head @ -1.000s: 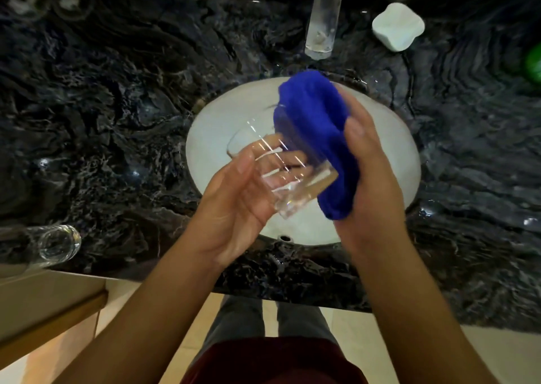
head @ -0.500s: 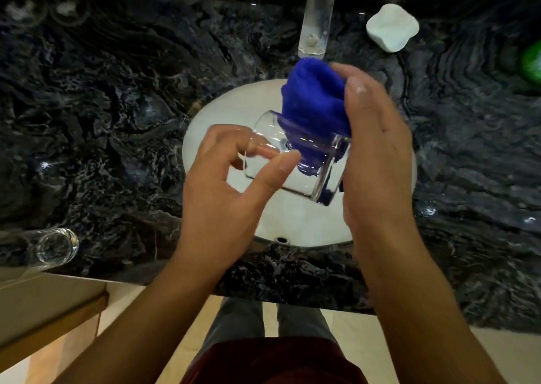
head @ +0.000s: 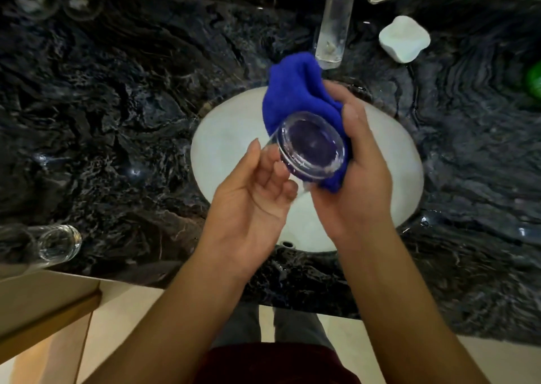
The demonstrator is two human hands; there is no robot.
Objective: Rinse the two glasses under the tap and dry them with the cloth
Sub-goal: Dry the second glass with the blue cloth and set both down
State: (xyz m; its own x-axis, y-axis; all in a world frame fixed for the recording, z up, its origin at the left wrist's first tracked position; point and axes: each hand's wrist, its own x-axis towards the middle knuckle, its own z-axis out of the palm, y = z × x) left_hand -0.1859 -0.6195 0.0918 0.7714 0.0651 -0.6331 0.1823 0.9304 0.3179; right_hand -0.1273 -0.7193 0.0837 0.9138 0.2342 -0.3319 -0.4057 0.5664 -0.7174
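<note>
A clear glass (head: 311,145) is held over the white basin (head: 222,137), its thick base turned toward me. My right hand (head: 355,178) wraps the blue cloth (head: 295,91) around the glass's far side and grips both. My left hand (head: 253,190) sits at the glass's left, fingertips touching its wall near the base. The second glass (head: 57,241) stands on the dark marble counter at the left edge. The chrome tap (head: 335,26) hangs above the basin; no water runs from it.
A white soap dish (head: 404,38) sits on the counter (head: 117,105) right of the tap. Something green (head: 534,79) shows at the right edge. Two round glass shapes (head: 58,3) lie at the far left back. A wooden ledge (head: 44,304) is lower left.
The glass has turned from lying sideways to showing its base toward me. The cloth has shifted behind and around it, and my left hand has slid down to the base side.
</note>
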